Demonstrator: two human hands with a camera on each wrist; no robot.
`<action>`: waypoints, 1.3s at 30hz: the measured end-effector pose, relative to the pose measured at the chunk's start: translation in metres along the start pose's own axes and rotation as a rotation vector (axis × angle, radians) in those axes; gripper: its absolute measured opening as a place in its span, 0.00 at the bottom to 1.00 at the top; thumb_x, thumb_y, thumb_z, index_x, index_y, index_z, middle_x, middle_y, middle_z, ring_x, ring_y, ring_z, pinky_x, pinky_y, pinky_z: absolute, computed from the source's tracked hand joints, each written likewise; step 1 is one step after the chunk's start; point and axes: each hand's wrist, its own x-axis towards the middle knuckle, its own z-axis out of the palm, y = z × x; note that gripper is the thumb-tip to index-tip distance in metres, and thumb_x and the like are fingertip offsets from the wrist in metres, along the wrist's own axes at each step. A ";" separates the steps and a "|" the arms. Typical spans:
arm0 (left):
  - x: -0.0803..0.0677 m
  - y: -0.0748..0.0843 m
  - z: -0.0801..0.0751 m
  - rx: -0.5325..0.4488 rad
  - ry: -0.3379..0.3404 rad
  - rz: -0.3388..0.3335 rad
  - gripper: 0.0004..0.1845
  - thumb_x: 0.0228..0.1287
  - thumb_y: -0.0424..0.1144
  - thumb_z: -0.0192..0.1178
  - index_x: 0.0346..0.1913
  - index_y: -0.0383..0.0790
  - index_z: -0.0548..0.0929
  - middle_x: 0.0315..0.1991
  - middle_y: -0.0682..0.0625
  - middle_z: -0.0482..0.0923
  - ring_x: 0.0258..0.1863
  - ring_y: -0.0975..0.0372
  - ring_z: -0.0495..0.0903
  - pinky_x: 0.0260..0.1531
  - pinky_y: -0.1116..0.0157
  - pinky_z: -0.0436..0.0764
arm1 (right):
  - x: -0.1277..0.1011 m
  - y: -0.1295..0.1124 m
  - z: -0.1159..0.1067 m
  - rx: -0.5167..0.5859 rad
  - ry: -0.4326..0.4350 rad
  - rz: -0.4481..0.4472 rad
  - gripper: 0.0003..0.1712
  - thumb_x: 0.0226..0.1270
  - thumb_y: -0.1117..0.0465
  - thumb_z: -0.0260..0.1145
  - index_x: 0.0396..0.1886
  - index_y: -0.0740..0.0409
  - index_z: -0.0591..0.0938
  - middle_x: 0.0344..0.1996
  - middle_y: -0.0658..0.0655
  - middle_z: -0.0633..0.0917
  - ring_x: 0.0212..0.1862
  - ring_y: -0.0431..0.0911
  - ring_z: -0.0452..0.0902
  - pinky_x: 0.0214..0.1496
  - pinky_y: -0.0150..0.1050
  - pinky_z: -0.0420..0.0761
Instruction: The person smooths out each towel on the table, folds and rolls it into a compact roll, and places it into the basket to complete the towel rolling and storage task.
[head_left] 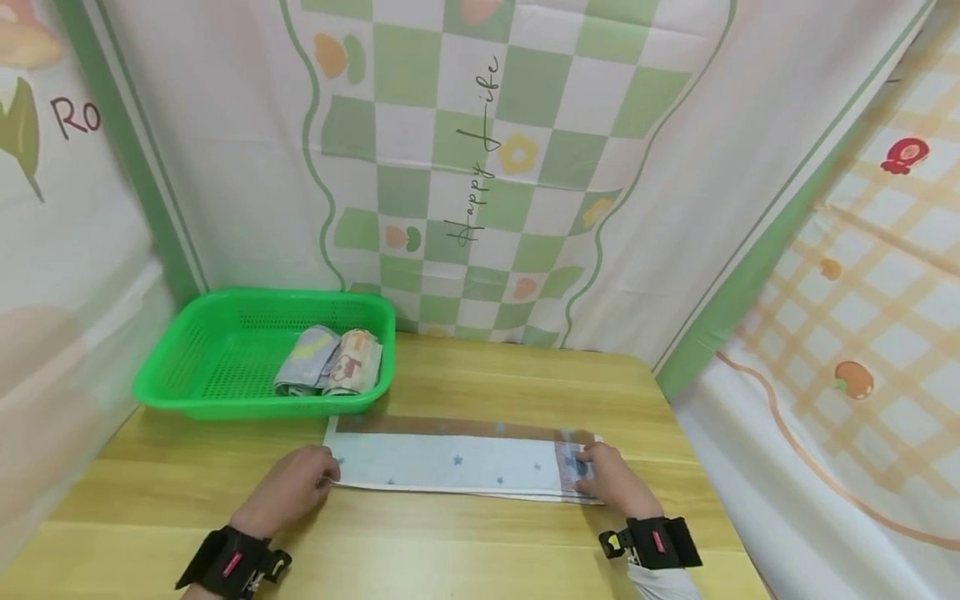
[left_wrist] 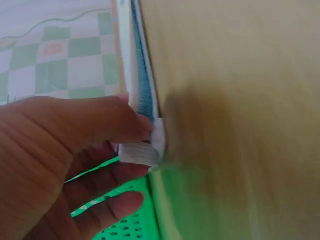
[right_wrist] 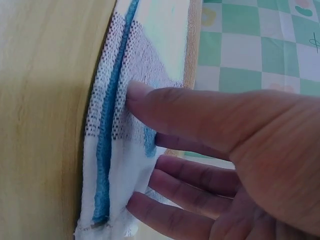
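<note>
A long folded towel (head_left: pixel 450 462), pale blue with small stars and a brown band along its far edge, lies flat on the wooden table (head_left: pixel 487 375). My left hand (head_left: pixel 326 477) is at its left end. In the left wrist view the thumb and fingers (left_wrist: pixel 135 125) pinch the towel's corner (left_wrist: pixel 150 150). My right hand (head_left: pixel 588 462) rests on the patterned right end. In the right wrist view the thumb (right_wrist: pixel 150 102) lies straight on the towel (right_wrist: pixel 115 100), and the other fingers lie loosely over the cloth.
A green plastic basket (head_left: pixel 262 293) stands at the table's back left with two rolled towels (head_left: pixel 330 362) inside; its mesh (left_wrist: pixel 130 225) shows below my left hand. Printed cloth curtains close in the back and both sides. The table's right edge is just past my right hand.
</note>
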 end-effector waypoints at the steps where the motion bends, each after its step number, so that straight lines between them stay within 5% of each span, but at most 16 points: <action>1: -0.001 0.000 -0.001 -0.007 -0.019 -0.020 0.13 0.46 0.21 0.68 0.29 0.45 0.87 0.29 0.57 0.81 0.32 0.64 0.79 0.37 0.62 0.84 | 0.000 0.000 0.000 0.004 0.004 0.003 0.27 0.52 0.71 0.78 0.52 0.78 0.82 0.50 0.74 0.82 0.53 0.60 0.80 0.56 0.57 0.82; 6: -0.003 0.002 -0.006 -0.048 -0.066 -0.063 0.11 0.46 0.24 0.66 0.30 0.44 0.87 0.33 0.54 0.83 0.35 0.60 0.81 0.39 0.56 0.85 | 0.001 0.003 -0.003 0.036 0.019 -0.021 0.26 0.51 0.70 0.79 0.50 0.78 0.83 0.51 0.74 0.82 0.52 0.61 0.80 0.56 0.58 0.81; 10: 0.003 0.008 -0.007 -0.086 -0.029 -0.021 0.08 0.54 0.31 0.68 0.38 0.42 0.87 0.42 0.50 0.84 0.45 0.54 0.83 0.48 0.50 0.85 | 0.001 0.010 -0.008 0.074 0.039 -0.023 0.20 0.58 0.68 0.75 0.48 0.76 0.85 0.50 0.72 0.84 0.53 0.62 0.81 0.55 0.58 0.81; 17: 0.025 0.013 0.009 -0.072 -0.041 0.036 0.18 0.63 0.31 0.66 0.56 0.32 0.83 0.63 0.31 0.75 0.64 0.39 0.74 0.64 0.41 0.74 | -0.004 0.020 -0.017 0.029 0.110 0.104 0.25 0.70 0.64 0.65 0.57 0.82 0.76 0.51 0.78 0.82 0.52 0.67 0.81 0.54 0.62 0.81; 26: 0.025 0.008 0.021 -0.114 -0.031 -0.045 0.19 0.59 0.29 0.69 0.55 0.31 0.84 0.66 0.30 0.71 0.66 0.36 0.71 0.66 0.40 0.71 | -0.007 0.012 -0.005 0.035 0.049 0.329 0.22 0.63 0.64 0.67 0.45 0.82 0.75 0.31 0.65 0.81 0.31 0.53 0.75 0.32 0.44 0.78; 32: 0.028 0.008 0.024 -0.114 -0.023 -0.069 0.18 0.58 0.30 0.71 0.53 0.34 0.86 0.64 0.32 0.74 0.64 0.38 0.73 0.64 0.40 0.73 | -0.007 0.011 -0.001 0.099 0.070 0.356 0.26 0.61 0.63 0.69 0.47 0.84 0.75 0.35 0.71 0.81 0.34 0.56 0.76 0.37 0.49 0.80; 39: 0.039 0.019 0.030 -0.111 0.005 -0.099 0.17 0.53 0.30 0.73 0.48 0.38 0.87 0.58 0.37 0.77 0.59 0.41 0.76 0.61 0.42 0.76 | -0.005 0.013 0.000 0.205 0.218 0.359 0.21 0.59 0.71 0.62 0.49 0.84 0.78 0.42 0.77 0.83 0.39 0.59 0.79 0.44 0.56 0.82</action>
